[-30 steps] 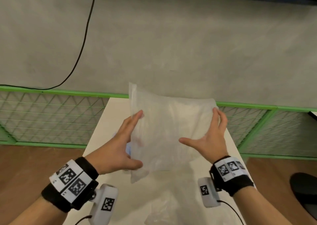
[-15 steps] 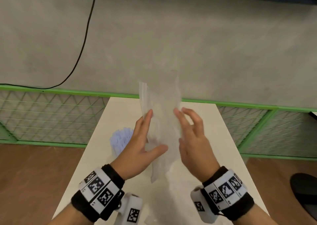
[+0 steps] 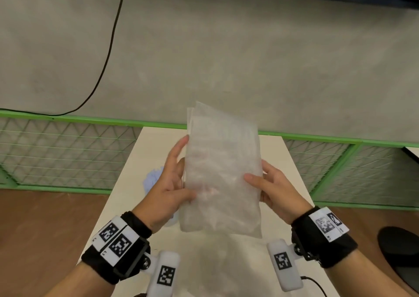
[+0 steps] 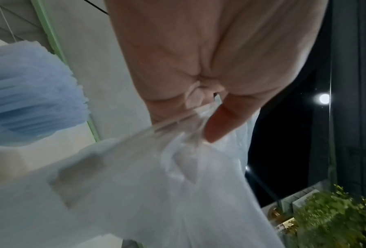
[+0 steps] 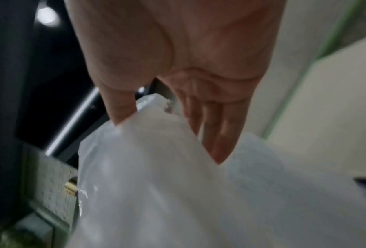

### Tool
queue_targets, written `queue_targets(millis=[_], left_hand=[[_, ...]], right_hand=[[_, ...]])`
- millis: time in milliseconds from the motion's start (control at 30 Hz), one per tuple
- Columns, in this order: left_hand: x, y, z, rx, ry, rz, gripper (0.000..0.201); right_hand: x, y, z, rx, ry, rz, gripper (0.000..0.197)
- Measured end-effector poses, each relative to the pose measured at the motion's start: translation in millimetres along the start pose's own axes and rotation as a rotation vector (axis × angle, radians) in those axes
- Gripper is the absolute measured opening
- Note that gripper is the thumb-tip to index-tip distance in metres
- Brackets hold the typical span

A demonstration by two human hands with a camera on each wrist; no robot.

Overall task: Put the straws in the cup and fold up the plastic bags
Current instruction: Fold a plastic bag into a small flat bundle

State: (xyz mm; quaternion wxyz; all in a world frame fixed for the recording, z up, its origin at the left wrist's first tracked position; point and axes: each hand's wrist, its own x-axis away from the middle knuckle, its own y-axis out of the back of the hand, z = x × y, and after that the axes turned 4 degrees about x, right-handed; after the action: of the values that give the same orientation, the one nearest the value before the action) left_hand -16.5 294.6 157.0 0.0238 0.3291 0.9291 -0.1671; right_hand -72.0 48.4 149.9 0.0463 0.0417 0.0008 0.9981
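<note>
A translucent plastic bag [image 3: 223, 172], folded into a narrow upright panel, hangs in the air over the white table [image 3: 288, 160]. My left hand [image 3: 179, 179] pinches its left edge, thumb in front and fingers behind. At the right edge my right hand [image 3: 258, 179] pinches it the same way. In the left wrist view the thumb [image 4: 220, 124] presses the bag [image 4: 156, 184]; in the right wrist view the bag [image 5: 156, 184] sits between thumb and fingers [image 5: 215, 134]. A bunch of pale blue straws [image 3: 154, 179] stands on the table left of my left hand, its cup hidden; the straws [image 4: 29, 94] also show in the left wrist view.
Another clear plastic bag [image 3: 215, 265] lies on the table near me, below the held one. A green wire fence [image 3: 68, 151] runs behind the table, and a black cable [image 3: 108, 54] hangs on the wall. A dark round object [image 3: 401, 251] sits on the floor at the right.
A second ago my hands held the bag spread wide. They came together, doubling it over, and now hold the narrower folded bag by its two side edges.
</note>
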Motion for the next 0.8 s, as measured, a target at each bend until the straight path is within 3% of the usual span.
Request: queue_targets(millis=[67,133,233,267,400,500,567,700,733,800], left_hand=[[-0.8,4.0,1.4,0.089,0.074,-0.06,0.092],[0.2,7.3,3.0,0.035,0.164,-0.056,0.077],[-0.6,7.9,2.3,-0.156,0.251,-0.075,0.025],[0.0,8.7,1.5,-0.17,0.263,-0.079,0.019],[0.9,18.5,-4.7,-0.061,0.283,-0.088,0.026],[0.7,20.2,-5.3,0.026,0.275,-0.064,0.03],[0.2,18.3,-4.4,0.091,0.264,-0.093,0.038],[0.7,16.6,-4.7,0.111,0.266,-0.127,0.055],[1.6,15.1,-7.4,0.14,0.27,-0.118,0.053],[4.8,9.6,-14.9,0.225,0.27,-0.074,0.028]], right_hand=[[1.5,-3.5,-0.2,-0.053,0.01,0.027,0.044],[1.0,-4.7,-2.3,-0.038,0.059,-0.022,0.039],[-0.1,-4.5,-0.6,0.011,0.07,-0.048,0.034],[0.8,-3.8,1.4,0.022,0.06,-0.038,0.031],[4.3,4.7,6.1,-0.026,-0.005,0.076,0.026],[4.7,8.4,6.9,-0.146,0.015,0.063,0.028],[4.7,7.7,7.2,-0.207,0.052,0.045,0.019],[5.4,7.9,7.8,-0.22,0.059,0.03,0.053],[5.0,8.0,8.7,-0.204,0.071,0.017,0.056],[3.4,8.6,10.0,-0.165,0.104,-0.028,0.058]])
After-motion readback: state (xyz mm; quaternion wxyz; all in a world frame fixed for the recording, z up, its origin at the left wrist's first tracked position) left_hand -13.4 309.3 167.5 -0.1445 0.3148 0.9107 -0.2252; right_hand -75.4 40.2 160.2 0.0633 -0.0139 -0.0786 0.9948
